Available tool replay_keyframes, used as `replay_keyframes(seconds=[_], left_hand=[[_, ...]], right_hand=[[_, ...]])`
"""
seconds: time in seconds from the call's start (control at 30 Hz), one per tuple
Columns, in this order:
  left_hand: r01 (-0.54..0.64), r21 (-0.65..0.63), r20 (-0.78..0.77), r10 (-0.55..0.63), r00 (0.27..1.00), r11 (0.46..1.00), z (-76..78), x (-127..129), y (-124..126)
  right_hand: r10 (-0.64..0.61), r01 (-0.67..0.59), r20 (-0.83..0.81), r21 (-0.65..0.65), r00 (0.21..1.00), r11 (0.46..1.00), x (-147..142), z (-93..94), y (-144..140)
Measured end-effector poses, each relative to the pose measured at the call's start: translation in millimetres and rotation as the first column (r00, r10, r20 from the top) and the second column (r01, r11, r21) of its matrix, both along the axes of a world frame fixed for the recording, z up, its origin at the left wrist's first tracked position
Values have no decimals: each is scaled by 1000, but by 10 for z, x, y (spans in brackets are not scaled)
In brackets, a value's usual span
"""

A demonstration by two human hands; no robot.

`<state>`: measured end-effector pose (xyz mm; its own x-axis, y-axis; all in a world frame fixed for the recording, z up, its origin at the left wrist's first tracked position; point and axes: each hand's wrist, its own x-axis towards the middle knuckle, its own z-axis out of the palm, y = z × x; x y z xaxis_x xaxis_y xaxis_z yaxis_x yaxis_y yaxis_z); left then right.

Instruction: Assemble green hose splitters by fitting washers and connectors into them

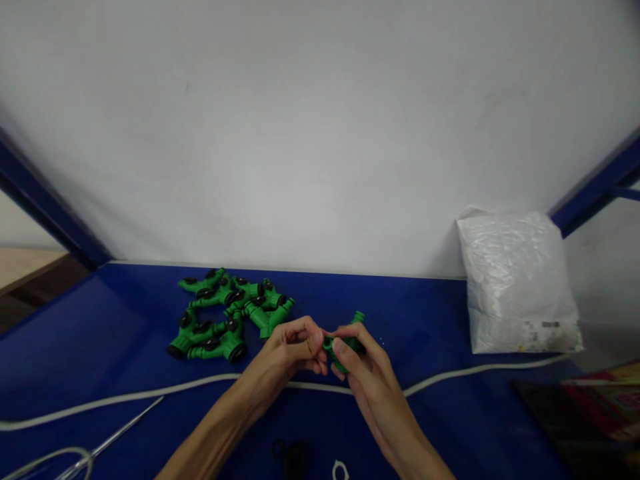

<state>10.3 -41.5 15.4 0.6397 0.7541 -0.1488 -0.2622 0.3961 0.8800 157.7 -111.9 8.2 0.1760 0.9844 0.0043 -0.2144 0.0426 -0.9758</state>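
Note:
My right hand [370, 367] is closed around a green plastic Y-shaped hose splitter [359, 317] with black parts, held just above the blue table. One ribbed outlet of it sticks up past my fingers. My left hand [293, 347] is closed in a pinch at the splitter's left end; whatever lies between its fingertips is too small to make out. Left of my hands lies a group of similar green splitters [220, 343], most with black valve knobs. One splitter [270, 319] nearest my left hand shows no black knobs.
A white cable [200, 382] crosses the blue table [415, 313] beneath my hands. Near the front edge lie a black ring [278, 448], a dark round part [295, 460] and a white ring [341, 471]. A thin metal tool with loops [125, 427] lies left; a white plastic package [517, 283] stands right.

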Motion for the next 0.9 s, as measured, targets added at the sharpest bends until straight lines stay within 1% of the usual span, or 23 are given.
replay_keyframes(seconds=[0.1,0.27,0.37,0.4,0.47,0.53,0.6,0.63,0.67,0.7,0.73,0.77,0.8,0.87,0.9], left_hand=[[-1,-54,20,2,1000,999,-11,16,-9],[5,-159,68,6,998,987,-35,40,-24],[8,-171,74,5,997,985,-37,53,-25],[4,-149,62,5,998,989,-30,46,-25],[-25,-45,-2,25,1000,999,-6,-5,-39],[-70,117,-141,86,986,991,22,-125,-98],[-78,262,-339,168,926,962,38,-312,-223],[-48,343,-446,207,871,938,35,-420,-307],[9,407,-552,238,799,914,22,-530,-400],[76,464,-627,267,732,883,0,-634,-495],[154,492,-671,260,694,857,-30,-725,-584],[216,500,-699,244,672,839,-68,-796,-663],[252,511,-715,243,655,822,-108,-846,-728],[265,543,-711,269,649,797,-183,-886,-808],[252,552,-706,285,649,795,-209,-886,-825]], right_hand=[[33,-34,-25,-40,999,999,-6,-15,11],[30,-33,-104,-24,994,999,-28,-62,53],[50,-54,-108,-34,993,998,-30,-58,58],[61,-65,-106,-38,993,997,-30,-52,54],[80,-86,-96,-57,992,995,-35,-35,39],[91,-97,-83,-81,992,992,-45,-22,22],[95,-103,-86,-93,992,990,-58,-11,3],[104,-113,-98,-93,990,989,-63,-5,-6],[117,-128,-112,-92,987,987,-66,2,-16],[135,-147,-126,-95,983,984,-67,11,-27],[154,-168,-138,-102,978,980,-66,21,-38],[169,-187,-147,-113,974,976,-63,32,-49],[183,-203,-155,-127,971,971,-60,42,-60],[204,-230,-177,-147,963,962,-54,56,-79],[210,-240,-189,-150,959,959,-52,58,-84]])
